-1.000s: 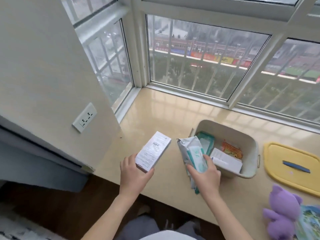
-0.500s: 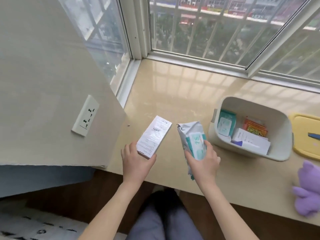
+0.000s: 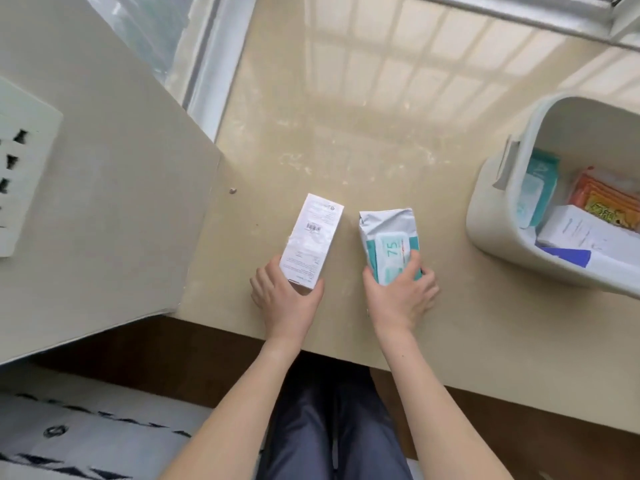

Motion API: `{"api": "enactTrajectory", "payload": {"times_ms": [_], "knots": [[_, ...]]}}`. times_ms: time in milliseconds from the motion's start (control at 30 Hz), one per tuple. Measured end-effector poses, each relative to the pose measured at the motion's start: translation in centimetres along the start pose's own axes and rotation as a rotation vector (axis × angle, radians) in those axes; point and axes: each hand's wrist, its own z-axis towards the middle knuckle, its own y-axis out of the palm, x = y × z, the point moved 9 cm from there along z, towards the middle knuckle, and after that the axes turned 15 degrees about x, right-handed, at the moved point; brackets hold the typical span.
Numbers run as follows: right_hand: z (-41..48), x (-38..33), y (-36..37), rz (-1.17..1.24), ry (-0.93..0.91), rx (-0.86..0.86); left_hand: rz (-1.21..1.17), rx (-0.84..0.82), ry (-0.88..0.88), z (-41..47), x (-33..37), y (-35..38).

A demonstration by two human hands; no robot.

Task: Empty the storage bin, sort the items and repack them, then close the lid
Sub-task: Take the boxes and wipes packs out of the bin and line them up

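The white box is gripped at its near end by the left hand, with the thumb on one long side and the fingers curled round the other. The wipes pack, white with a teal label marked "75", is gripped at its near end by the right hand, with the fingers curled over its top face. Both items are held lengthwise, pointing away from the person, side by side and just apart, low over the beige ledge; whether they touch the surface cannot be determined. The storage bin is located on the ledge to the right, well apart from both hands, and is seen open from above. Inside it, a teal pack is stood against the left wall, an orange packet is placed further right, and a white carton with a blue corner is laid in front of it. A wall socket is mounted on the panel at the left.
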Motion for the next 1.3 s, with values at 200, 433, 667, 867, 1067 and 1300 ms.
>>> {"api": "enactTrajectory", "payload": {"times_ms": [200,433,667,867,1067,1300], "knots": [[-0.1,0.0,0.2,0.016,-0.059,-0.047,0.043,-0.057,-0.018,-1.0,-0.1,0.8],[0.6,-0.2,-0.1,0.031,-0.19,-0.093,0.095,-0.122,-0.013,-0.9,0.3,1.1],[1.1,-3.9,-9.6,0.298,-0.362,-0.04,-0.025,-0.118,0.297,1.3,8.2,-7.4],[2.1,-9.3,-24.4,0.352,-0.601,0.08,-0.188,0.027,0.599,2.0,19.5,-21.0],[2.3,-13.0,-39.5,0.431,-0.755,0.32,-0.366,0.163,0.852,1.6,29.7,-33.5],[-0.1,-9.8,-46.2,0.434,-0.751,0.526,-0.436,0.261,1.036,-3.1,32.0,-38.7]]}}
